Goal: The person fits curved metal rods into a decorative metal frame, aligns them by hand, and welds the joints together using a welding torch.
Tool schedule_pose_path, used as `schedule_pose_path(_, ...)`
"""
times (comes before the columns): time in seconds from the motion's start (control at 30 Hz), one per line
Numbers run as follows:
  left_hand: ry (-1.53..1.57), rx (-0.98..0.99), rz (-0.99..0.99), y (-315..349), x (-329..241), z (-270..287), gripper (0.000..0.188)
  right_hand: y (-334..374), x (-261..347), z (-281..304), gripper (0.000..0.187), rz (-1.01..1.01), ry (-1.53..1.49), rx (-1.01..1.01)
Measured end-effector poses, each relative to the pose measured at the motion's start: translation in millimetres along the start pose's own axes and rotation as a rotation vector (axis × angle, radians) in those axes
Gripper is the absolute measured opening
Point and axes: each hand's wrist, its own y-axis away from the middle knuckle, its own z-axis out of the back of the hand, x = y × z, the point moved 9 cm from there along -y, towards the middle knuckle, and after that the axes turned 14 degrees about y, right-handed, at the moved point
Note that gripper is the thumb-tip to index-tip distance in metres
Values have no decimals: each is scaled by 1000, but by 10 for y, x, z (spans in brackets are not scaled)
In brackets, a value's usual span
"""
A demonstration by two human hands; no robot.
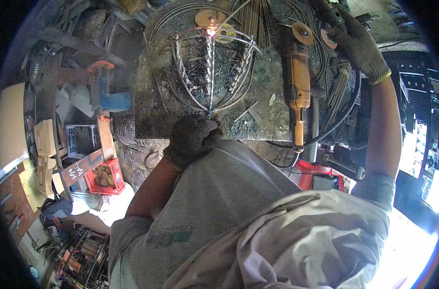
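A metal rod frame (211, 77), with curved ribs meeting at a near point and twisted strips inside, lies on the dark metal worktable (272, 127). At its far rim a bright welding spark glows where a thin electrode (231, 17) meets the metal. My gloved left hand (193, 137) is closed at the frame's near tip, by the table edge; its fingers hide the grip. My gloved right hand (359, 45), far right, is wrapped round a dark welding electrode holder (331, 14). The holder's jaw end is out of view.
An orange angle grinder (299, 79) lies right of the frame, with cutting discs (209, 18) beyond it. Thin rods (255, 21) are bundled at the far side. A black cable (342, 118) loops on the right. Left stand a red crate (105, 177) and metal coils (127, 130).
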Motion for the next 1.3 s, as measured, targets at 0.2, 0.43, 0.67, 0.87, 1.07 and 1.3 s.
schedule_pose_path(0.2,-284,312,265,80,97,-230,30,37,40,-81,59,213,-99,-15)
schedule_pose_path(0.43,-48,300,253,181,280,-300,31,-92,-159,-136,56,78,-67,-34)
schedule_pose_path(0.67,19,345,323,318,381,-370,33,-378,-623,-84,55,3,-60,-3)
schedule_pose_path(0.87,-190,179,-91,148,114,-312,30,-484,-750,53,50,303,9,-156)
schedule_pose_path(1.07,-1,241,249,-9,183,-243,21,-271,-382,33,61,337,145,-194)
schedule_pose_path(1.3,1,-39,48,-6,-15,-1,17,2,-52,22,69,99,-37,-26)
